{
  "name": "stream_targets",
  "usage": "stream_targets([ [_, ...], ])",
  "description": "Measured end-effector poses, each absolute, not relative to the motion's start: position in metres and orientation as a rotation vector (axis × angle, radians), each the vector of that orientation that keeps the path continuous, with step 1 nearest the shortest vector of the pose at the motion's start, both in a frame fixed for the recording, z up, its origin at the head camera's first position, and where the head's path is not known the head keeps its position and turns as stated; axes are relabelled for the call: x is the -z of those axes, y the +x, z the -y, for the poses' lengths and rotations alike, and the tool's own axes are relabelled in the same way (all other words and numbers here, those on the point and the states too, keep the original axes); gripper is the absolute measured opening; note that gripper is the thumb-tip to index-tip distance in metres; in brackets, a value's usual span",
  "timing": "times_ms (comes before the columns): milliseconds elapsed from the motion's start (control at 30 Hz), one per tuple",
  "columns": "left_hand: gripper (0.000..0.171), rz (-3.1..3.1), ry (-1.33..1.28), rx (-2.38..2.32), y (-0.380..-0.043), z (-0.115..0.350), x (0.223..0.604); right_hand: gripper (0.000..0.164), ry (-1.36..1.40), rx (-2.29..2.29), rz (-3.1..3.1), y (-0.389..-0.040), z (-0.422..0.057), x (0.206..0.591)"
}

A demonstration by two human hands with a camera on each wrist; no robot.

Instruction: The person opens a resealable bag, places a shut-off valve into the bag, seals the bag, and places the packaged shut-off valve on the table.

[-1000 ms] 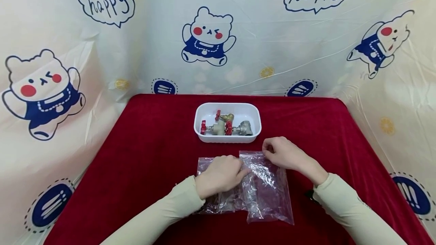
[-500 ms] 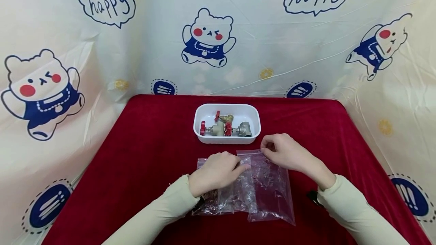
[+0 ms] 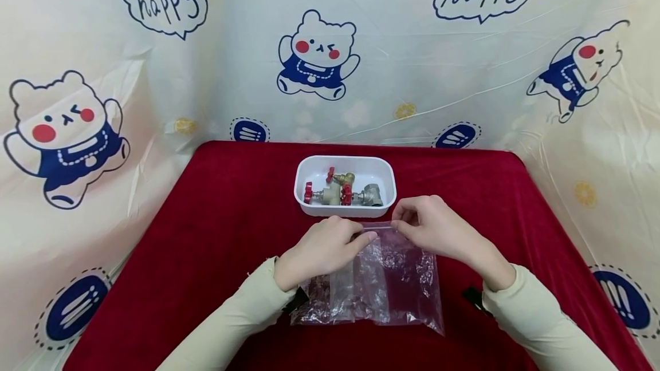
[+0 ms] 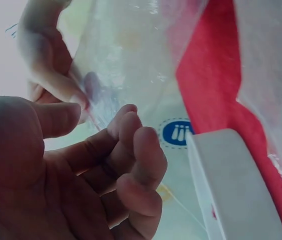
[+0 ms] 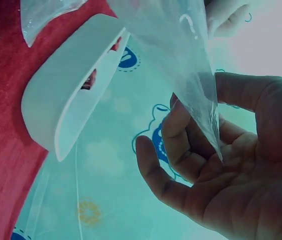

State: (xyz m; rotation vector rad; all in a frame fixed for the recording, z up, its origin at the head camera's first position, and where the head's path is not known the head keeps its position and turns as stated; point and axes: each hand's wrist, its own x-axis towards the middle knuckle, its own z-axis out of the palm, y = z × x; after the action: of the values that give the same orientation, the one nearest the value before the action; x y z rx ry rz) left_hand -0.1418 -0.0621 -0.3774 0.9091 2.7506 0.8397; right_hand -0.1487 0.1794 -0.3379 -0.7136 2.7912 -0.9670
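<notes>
My right hand (image 3: 435, 225) pinches the top edge of a clear zip bag (image 3: 412, 288) between thumb and fingers. In the right wrist view the bag's corner (image 5: 208, 112) hangs between that thumb and the curled fingers. My left hand (image 3: 317, 251) is at the other end of the same edge, its thumb apart from its loosely bent fingers. In the left wrist view the bag's edge passes behind the left index fingertip (image 4: 126, 110). Another clear bag (image 3: 314, 302) lies on the red cloth, partly under the left hand and wrist.
Beyond the hands, a white tray (image 3: 345, 210) holds several valves with red handwheels (image 3: 308, 193), among them a brass one (image 3: 345, 178). A red cloth (image 3: 227, 216) covers the table. Printed curtains (image 3: 392, 44) hang around its back and sides.
Both hands have moved slightly away from the body, and the bag's top edge has come up with them toward the tray. The left hand has moved back and left over the bags.
</notes>
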Motion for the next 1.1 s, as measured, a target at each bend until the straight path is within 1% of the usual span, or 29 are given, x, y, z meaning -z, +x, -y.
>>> stream_targets([
  [467, 0.045, -2.658, 0.974, -1.055, -0.138, 0.064, 0.357, 0.009, -0.649, 1.073, -2.842, -0.139, -0.178, 0.315],
  [700, 0.037, -2.567, 0.98, -1.266, -0.143, 0.062, 0.356, 0.008, -0.617, 1.179, -2.878, -0.136, -0.17, 0.313],
  [900, 0.03, -2.385, 0.802, -1.453, -0.146, 0.062, 0.356, 0.013, -0.655, 1.277, -2.926, -0.131, -0.157, 0.328],
  [967, 0.032, -2.327, 0.73, -1.528, -0.148, 0.062, 0.356, 0.014, -0.681, 1.27, -2.929, -0.129, -0.153, 0.331],
  [1100, 0.035, -2.301, 0.671, -1.599, -0.151, 0.062, 0.357, 0.016, -0.716, 1.243, -2.901, -0.127, -0.144, 0.333],
])
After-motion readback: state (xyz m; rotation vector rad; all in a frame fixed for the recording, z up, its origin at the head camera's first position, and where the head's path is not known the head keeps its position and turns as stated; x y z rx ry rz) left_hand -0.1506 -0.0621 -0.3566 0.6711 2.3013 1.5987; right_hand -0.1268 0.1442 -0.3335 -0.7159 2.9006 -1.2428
